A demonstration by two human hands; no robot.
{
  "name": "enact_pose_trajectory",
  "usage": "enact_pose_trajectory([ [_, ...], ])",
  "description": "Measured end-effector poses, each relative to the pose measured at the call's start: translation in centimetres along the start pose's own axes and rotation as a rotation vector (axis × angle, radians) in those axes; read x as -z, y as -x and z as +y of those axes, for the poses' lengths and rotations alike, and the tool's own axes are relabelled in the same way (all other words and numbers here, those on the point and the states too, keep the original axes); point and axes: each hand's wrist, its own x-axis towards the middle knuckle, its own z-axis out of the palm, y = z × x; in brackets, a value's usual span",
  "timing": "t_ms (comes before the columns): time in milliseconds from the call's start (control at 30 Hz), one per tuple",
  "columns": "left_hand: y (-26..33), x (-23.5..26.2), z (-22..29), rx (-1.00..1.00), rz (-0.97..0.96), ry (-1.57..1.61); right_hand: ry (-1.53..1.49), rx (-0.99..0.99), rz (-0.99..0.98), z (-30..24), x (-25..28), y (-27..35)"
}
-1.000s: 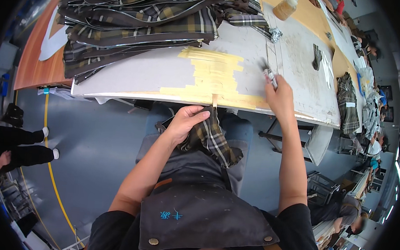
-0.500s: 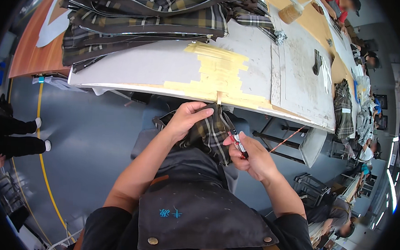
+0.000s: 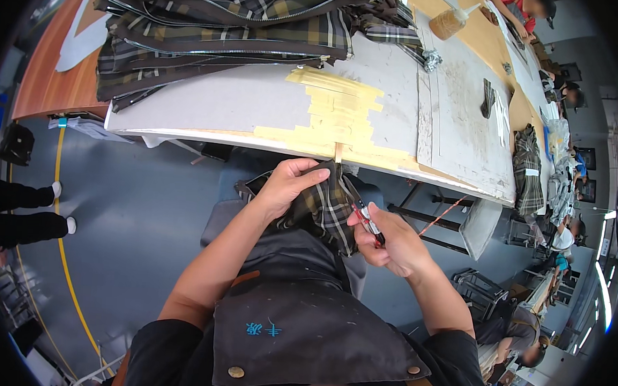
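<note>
My left hand (image 3: pixel 288 187) pinches the top of a dark plaid cloth piece (image 3: pixel 331 204) between thumb and fingers, just below the table's front edge. The cloth hangs over my lap, its upper end close to a short tan strip (image 3: pixel 338 152) at that edge. In my right hand (image 3: pixel 390 243) is a small red, white and black hand tool (image 3: pixel 367 222), gripped with its tip toward the right side of the cloth. The fingers partly cover the tool, so its exact kind does not show. Whether its tip touches the cloth I cannot tell.
A stack of plaid pieces with zippers (image 3: pixel 226 38) lies on the table (image 3: pixel 208 111) at far left. Yellow tape (image 3: pixel 337 114) covers the table's middle. A squeeze bottle (image 3: pixel 449 22) stands farther back. Below right is a dark stool frame (image 3: pixel 426 217); other people sit along the right.
My hands, the cloth and the tool stay almost where they were. At the far left a black bag-like shape now shows more fully near the standing person.
</note>
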Motion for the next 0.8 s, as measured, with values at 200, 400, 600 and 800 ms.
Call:
enact_pose_trajectory([
  [200,0.05,0.08,-0.08,-0.014,-0.001,0.001,-0.036,0.018,-0.006,0.13,0.41,-0.43],
  [400,0.10,-0.04,0.05,-0.007,0.000,0.002,-0.019,0.028,-0.012,-0.07,0.35,0.07],
  [600,-0.02,0.10,-0.11,0.005,0.000,0.013,-0.012,0.021,0.010,-0.09,0.31,-0.07],
  [800,0.03,-0.06,-0.03,-0.008,0.003,0.012,-0.007,0.010,0.016,-0.20,0.11,0.04],
])
